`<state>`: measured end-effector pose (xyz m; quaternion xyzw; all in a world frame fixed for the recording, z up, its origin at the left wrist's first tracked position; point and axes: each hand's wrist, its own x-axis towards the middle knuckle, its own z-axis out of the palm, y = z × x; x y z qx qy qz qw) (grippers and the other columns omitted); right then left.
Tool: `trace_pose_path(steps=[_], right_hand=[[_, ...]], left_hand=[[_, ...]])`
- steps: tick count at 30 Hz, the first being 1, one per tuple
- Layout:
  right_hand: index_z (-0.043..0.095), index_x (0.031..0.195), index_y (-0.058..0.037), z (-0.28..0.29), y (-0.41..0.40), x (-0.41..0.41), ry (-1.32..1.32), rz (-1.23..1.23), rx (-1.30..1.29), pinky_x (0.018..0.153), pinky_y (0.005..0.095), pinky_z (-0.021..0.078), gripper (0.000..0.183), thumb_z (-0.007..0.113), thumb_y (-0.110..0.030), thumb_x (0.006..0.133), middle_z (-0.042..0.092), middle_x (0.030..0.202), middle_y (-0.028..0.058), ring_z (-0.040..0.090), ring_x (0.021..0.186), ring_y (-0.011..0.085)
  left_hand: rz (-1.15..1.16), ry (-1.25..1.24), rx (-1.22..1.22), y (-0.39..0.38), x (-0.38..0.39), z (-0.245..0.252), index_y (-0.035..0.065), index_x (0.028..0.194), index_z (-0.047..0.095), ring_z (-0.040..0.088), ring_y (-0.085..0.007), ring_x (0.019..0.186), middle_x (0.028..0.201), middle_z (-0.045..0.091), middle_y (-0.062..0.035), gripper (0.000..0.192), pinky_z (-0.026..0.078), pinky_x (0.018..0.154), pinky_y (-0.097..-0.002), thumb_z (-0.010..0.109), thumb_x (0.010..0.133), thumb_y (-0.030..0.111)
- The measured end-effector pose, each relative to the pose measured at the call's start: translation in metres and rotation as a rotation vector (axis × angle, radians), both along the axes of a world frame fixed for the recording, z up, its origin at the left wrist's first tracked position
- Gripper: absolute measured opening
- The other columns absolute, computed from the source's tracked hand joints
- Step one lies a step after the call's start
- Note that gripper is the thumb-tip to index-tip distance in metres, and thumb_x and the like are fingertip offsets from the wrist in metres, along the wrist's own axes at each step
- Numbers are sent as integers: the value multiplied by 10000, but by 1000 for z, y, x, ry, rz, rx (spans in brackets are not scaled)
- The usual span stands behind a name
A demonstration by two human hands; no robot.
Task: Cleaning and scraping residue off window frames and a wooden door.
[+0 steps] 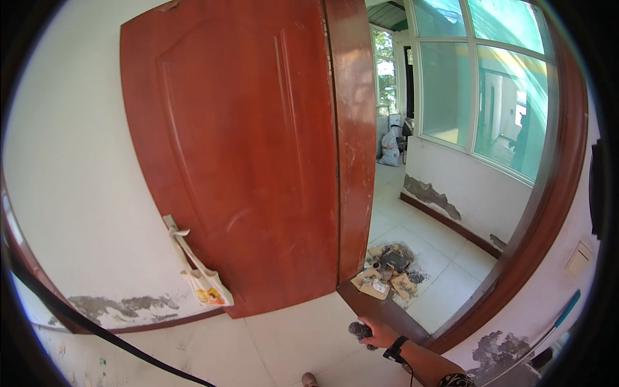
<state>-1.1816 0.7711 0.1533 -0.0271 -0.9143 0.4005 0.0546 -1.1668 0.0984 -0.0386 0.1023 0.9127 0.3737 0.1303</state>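
Observation:
In my right hand [379, 334] is a dark grey, fuzzy wad [360, 331], its material hard to tell, that pokes out on both sides of my fingers. A black band with a cable circles that wrist. The hand is held above the pale tiled floor [295, 334], just short of the dark brown threshold [382, 307] of a doorway. Past the threshold lies a heap of rubbish [394, 261] with torn cardboard [372, 286], dark dust and a black object. My left hand is out of view.
A red-brown door [242, 145] stands swung against the left wall; a cloth bag [208, 288] hangs from its handle. Right of the frame [563, 159] are a light switch [579, 259] and a teal-gripped pole [567, 308]. A white sack [390, 149] stands farther back.

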Motion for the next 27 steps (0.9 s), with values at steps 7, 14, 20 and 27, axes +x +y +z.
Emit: trace_pose_path(steps=[7, 14, 20, 27], right_hand=[[467, 1408, -159, 102, 32, -125, 76, -43, 60, 904, 415, 501, 692, 774, -248, 793, 588, 1201, 167, 601, 1069, 347], [505, 1377, -156, 195, 95, -231, 346, -17, 224, 933, 439, 488, 616, 734, -125, 805, 582, 1272, 161, 566, 1133, 389], [567, 1320, -163, 317, 169, -352, 807, -31, 620, 923, 444, 487, 578, 720, -65, 771, 585, 1202, 132, 573, 1082, 347], [618, 1249, -179, 465, 206, -499, 1230, 124, 982, 935, 425, 478, 497, 662, -27, 779, 586, 1225, 100, 569, 1102, 313]], left_hand=[[-424, 537, -26, 29, -196, -51, 73, 864, 694, 667, -309, 926, 880, 687, -136, 158, 519, 853, -505, 598, 784, 169], [-296, 33, -182, 128, -361, -18, 34, 1084, 648, 626, -239, 1013, 1103, 660, -109, 276, 550, 865, -368, 610, 838, 152], [-60, -15, -62, 210, -404, 25, 66, 1107, 674, 648, -230, 979, 1062, 694, -118, 275, 569, 799, -331, 704, 834, 81], [132, -84, -32, 259, -400, 23, 59, 1167, 653, 614, -325, 1078, 1144, 661, -174, 365, 489, 958, -402, 681, 864, 259]])
